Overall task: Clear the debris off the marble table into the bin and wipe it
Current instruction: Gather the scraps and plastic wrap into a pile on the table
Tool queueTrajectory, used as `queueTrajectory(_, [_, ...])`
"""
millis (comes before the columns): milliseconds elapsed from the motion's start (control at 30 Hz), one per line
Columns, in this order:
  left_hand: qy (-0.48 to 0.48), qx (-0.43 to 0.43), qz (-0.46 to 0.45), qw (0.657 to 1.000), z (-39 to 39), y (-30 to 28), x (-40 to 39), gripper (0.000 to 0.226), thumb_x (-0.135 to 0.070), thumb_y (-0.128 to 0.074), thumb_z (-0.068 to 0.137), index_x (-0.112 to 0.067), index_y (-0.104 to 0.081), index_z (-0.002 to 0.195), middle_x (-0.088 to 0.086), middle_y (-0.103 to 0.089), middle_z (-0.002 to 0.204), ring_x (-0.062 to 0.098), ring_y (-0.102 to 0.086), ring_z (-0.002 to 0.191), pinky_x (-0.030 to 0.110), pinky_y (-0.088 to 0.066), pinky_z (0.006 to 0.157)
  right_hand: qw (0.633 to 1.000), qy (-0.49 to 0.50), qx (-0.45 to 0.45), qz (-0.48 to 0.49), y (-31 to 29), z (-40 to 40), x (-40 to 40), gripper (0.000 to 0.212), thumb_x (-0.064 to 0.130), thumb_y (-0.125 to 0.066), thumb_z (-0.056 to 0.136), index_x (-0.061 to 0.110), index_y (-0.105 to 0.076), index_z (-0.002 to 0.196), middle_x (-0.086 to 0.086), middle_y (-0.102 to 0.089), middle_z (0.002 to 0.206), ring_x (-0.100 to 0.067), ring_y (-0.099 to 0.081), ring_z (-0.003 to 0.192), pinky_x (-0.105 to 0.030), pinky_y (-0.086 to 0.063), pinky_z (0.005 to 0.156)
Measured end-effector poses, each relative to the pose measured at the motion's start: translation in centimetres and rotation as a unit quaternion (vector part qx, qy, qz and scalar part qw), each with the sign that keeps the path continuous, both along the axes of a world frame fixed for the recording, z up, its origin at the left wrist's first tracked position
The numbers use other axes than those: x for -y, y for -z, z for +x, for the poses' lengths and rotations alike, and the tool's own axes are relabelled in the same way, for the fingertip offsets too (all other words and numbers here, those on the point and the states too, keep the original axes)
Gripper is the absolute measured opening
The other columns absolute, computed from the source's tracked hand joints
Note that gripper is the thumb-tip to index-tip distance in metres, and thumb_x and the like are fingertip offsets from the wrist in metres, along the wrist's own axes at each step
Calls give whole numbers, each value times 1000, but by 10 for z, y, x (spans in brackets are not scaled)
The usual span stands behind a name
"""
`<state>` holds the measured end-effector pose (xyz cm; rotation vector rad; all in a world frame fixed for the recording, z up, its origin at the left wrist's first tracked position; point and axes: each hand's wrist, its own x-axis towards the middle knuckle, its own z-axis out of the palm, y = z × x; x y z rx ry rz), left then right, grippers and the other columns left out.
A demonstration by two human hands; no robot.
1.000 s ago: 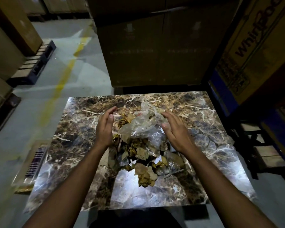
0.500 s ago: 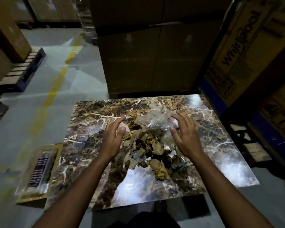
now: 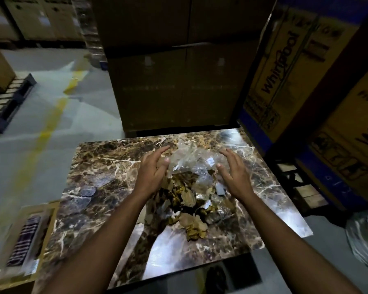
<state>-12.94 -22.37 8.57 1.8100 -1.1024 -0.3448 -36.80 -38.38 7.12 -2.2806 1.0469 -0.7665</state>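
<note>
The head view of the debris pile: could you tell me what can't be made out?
- Debris pile: left edge hidden under left hand.
- Pale bag: cut by right edge; bin or not, unclear.
- Striped item in the floor box: blurred.

We see a brown marble table (image 3: 106, 166) with white veins, its glossy top catching a pale glare near the front edge. On its middle lies a heap of debris (image 3: 189, 200): torn cardboard scraps and crumpled brownish bits, with crinkled clear plastic film (image 3: 189, 160) at the far end (a few small white paper pieces show among them). The table stands on a grey concrete floor (image 3: 51, 102) marked with a yellow line (image 3: 49, 126).
</note>
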Motion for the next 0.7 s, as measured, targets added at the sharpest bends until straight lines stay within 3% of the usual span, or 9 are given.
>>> queueTrajectory(133, [-32, -18, 10, 999, -21, -4, 45, 45, -56, -43, 92, -52, -49, 137, -5, -52, 140, 21, -40, 131, 50, -40, 105, 995, 21, 12, 99, 26, 10, 38, 66, 74, -32, 89, 47, -39, 148, 0, -29, 163, -23, -27, 148, -48, -25, 114])
queueTrajectory(267, [-73, -14, 117, 990, -46, 17, 80, 50, -66, -43, 92, -61, -37, 141, -10, -41, 156, 26, -31, 144, 62, -27, 114, 976, -37, 22, 212, 55, 22, 63, 57, 67, -38, 94, 49, -35, 148, -2, -30, 163, -24, -29, 148, -46, -29, 117])
queueTrajectory(367, [-79, -80, 131, 985, -68, 36, 89, 66, -51, -59, 94, -68, -20, 144, -5, -34, 161, 28, -38, 142, 62, -35, 111, 951, -63, 9, 303, 71, 33, 78, 70, 63, -46, 96, 32, -30, 157, -6, -26, 165, -26, -29, 149, -46, -29, 118])
queueTrajectory(400, [-77, -97, 122, 985, -74, 41, 90, 75, -46, -64, 93, -69, -14, 144, -4, -35, 160, 24, -45, 136, 58, -41, 108, 944, -69, 10, 322, 74, 36, 79, 75, 63, -48, 95, 27, -29, 158, -4, -25, 165, -23, -29, 149, -44, -29, 118])
queueTrajectory(467, [-89, -121, 116, 982, -82, 49, 89, 90, -35, -70, 92, -61, -7, 150, -4, -39, 157, 9, -52, 122, 41, -49, 102, 930, -80, 63, 353, 72, 39, 76, 63, 49, -54, 100, 26, -34, 155, 3, -32, 157, -15, -35, 140, -35, -33, 111])
queueTrajectory(567, [-129, -191, 96, 968, -82, 53, 96, 96, -21, -70, 92, -45, -4, 157, -6, -41, 151, -4, -50, 109, 13, -45, 75, 926, -93, 122, 344, 64, 45, 73, 54, 37, -58, 97, 36, -41, 148, 12, -39, 145, -6, -46, 128, -33, -41, 101])
queueTrajectory(633, [-128, -220, 99, 962, -82, 56, 100, 95, -15, -68, 93, -40, -4, 159, -12, -35, 146, -4, -47, 110, 7, -40, 70, 923, -111, 141, 342, 62, 51, 69, 63, 32, -53, 93, 44, -34, 152, 16, -40, 149, 8, -50, 120, -34, -46, 99])
queueTrajectory(700, [-110, -223, 113, 962, -83, 60, 105, 83, -15, -65, 95, -34, -15, 159, -15, -31, 148, -7, -48, 107, 6, -40, 69, 918, -129, 140, 348, 59, 60, 61, 60, 25, -47, 97, 50, -36, 150, 12, -35, 158, 0, -47, 130, -40, -48, 104])
